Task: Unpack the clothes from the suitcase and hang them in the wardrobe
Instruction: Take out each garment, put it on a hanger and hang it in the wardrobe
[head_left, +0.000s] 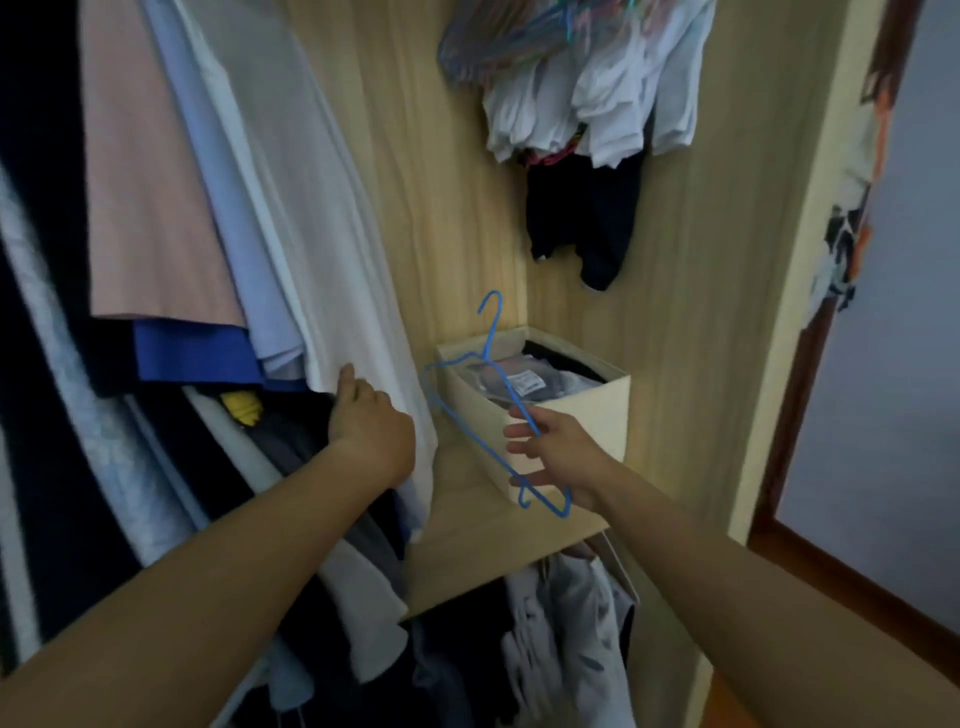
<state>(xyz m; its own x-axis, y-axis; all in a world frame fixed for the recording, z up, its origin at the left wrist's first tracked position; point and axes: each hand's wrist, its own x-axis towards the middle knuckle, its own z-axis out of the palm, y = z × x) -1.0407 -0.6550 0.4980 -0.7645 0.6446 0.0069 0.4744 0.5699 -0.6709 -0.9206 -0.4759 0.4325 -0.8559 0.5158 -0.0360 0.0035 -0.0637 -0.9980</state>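
Observation:
I face the open wooden wardrobe (447, 156). My right hand (558, 452) holds an empty blue wire hanger (485, 410) by its lower bar, the hook pointing up in front of the shelf. My left hand (371, 423) grips the bottom hem of a white hanging garment (332, 218) at the left, pulling it aside. Beside that garment hang a pink one (150, 197), a light blue one and a royal blue one (192, 351). The suitcase is out of view.
A beige fabric box (582, 410) with folded clothes stands on the wooden shelf (483, 540). White and dark garments (587, 119) hang at the upper right under a bunch of coloured hangers (498, 47). More clothes lie below the shelf. A door frame (795, 405) is at the right.

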